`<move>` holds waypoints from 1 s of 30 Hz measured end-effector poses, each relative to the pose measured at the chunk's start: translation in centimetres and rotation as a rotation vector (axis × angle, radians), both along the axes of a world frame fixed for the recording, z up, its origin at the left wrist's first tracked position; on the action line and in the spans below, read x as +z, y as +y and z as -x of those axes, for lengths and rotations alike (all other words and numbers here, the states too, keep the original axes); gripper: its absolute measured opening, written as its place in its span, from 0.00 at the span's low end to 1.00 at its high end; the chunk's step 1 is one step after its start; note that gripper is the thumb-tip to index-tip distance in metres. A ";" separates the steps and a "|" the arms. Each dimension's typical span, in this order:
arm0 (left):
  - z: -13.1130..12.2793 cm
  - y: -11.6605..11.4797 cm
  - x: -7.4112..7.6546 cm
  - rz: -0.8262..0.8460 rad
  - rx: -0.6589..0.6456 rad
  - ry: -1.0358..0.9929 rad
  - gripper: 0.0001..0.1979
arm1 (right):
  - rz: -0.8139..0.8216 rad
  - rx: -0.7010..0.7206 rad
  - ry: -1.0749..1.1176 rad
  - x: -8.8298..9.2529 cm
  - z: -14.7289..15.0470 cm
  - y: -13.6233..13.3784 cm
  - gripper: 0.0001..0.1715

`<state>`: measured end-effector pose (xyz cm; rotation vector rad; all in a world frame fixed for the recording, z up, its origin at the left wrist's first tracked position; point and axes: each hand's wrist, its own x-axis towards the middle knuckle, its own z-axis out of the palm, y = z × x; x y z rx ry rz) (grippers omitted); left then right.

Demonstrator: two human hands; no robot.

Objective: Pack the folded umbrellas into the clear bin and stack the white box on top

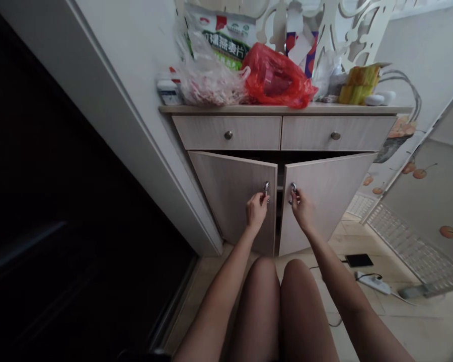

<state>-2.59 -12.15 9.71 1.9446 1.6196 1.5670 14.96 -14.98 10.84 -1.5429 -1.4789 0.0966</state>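
Observation:
My left hand (256, 210) is closed on the metal handle (266, 187) of the left cabinet door (234, 196). On the other side, my right hand (302, 208) grips the metal handle (293, 187) of the right cabinet door (328, 191). Both doors stand partly ajar, swung out toward me, with a dark gap between them. Little of the cabinet's inside shows through it. Above the doors are two closed drawers, the left drawer (204, 131) and the right drawer (362, 131), each with a round knob.
On the cabinet top (287, 109) lie a red plastic bag (279, 78), a clear plastic bag (215, 83) and a yellow package (360, 85). A phone (358, 260) and a white power strip (373, 282) rest on the floor at right. A wall edge (143, 130) borders the left side.

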 end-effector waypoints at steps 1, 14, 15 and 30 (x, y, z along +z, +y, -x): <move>-0.5 0.8 0.3 0.020 0.007 0.023 0.03 | 0.029 -0.018 -0.031 0.2 0.5 1.3 0.19; -3.2 5.7 2.9 0.216 0.049 0.157 0.08 | 0.174 -0.081 -0.180 1.1 2.0 7.7 0.24; -3.3 5.9 3.0 0.227 0.049 0.159 0.08 | 0.183 -0.091 -0.184 1.3 2.1 7.9 0.24; -3.4 8.3 3.5 0.249 0.032 0.209 0.09 | 0.223 -0.133 -0.171 2.1 2.7 9.8 0.25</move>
